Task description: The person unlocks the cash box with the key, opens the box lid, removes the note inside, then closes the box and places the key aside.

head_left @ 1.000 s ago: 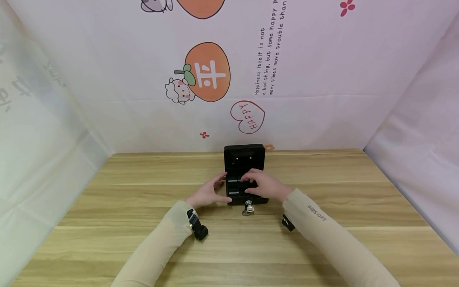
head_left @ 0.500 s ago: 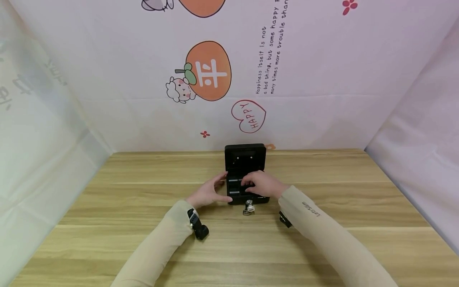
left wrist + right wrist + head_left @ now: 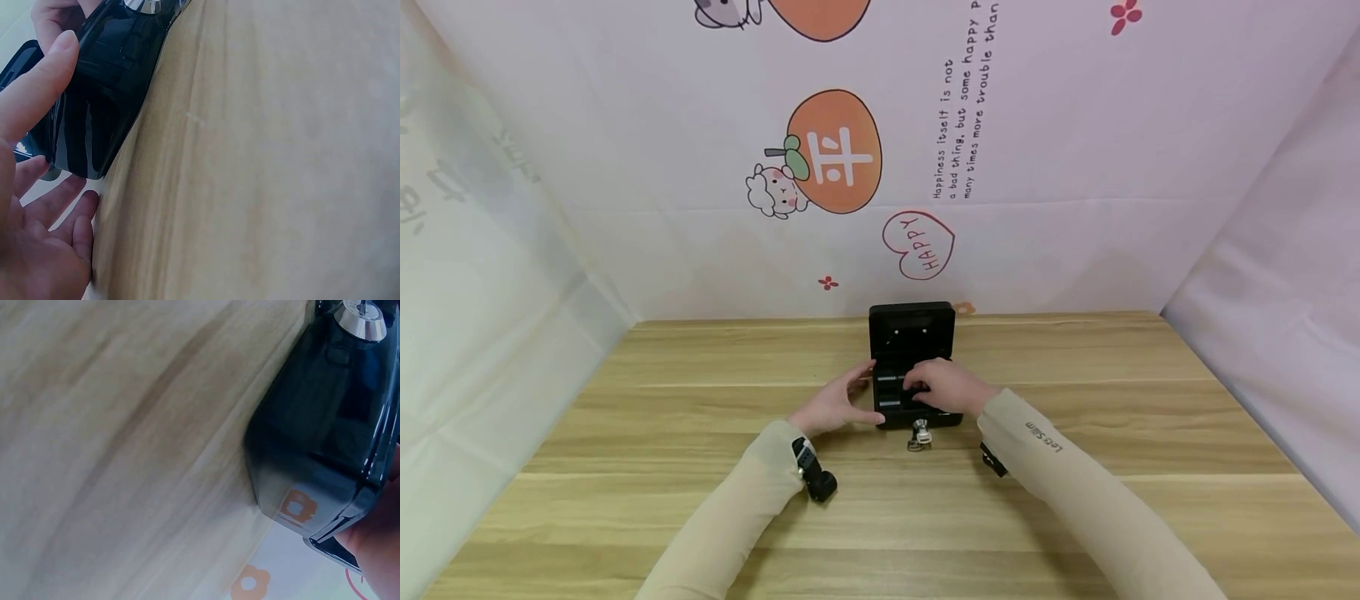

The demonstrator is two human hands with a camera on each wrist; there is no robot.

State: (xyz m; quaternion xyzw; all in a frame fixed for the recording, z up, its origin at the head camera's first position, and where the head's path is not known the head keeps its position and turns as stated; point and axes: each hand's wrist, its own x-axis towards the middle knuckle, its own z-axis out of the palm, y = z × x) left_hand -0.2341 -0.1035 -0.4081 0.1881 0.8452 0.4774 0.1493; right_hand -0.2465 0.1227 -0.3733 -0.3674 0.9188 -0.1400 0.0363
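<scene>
A white backdrop [image 3: 1060,150] fills the far side, its lower edge meeting the table [image 3: 760,533], which has a pale wood grain. Two cream sleeves [image 3: 715,508] reach in from the near side, the right one lettered. An orange [image 3: 838,154] with a white character on it is printed on the backdrop.

The glossy black box [image 3: 122,75] sits on the table near the backdrop, between the two hands. Its lid [image 3: 912,327] stands raised at the back.

The left hand [image 3: 831,406] is spread wide at the box's left side: the thumb touches the front left corner, while the fingers lie along the side toward the back. The right hand [image 3: 955,386] reaches over the right part of the box, fingers bent down inside, thumb and fingertips narrowly apart; whether they hold anything cannot be told.

Beside its fingertips, at the box's left, dark slots [image 3: 888,392] show. A small black camera [image 3: 823,486] is strapped at the left wrist. An orange flower [image 3: 251,583] on the backdrop is mirrored in the box's side. A silver lock [image 3: 362,320] juts from the front, with keys [image 3: 917,446] at it.
</scene>
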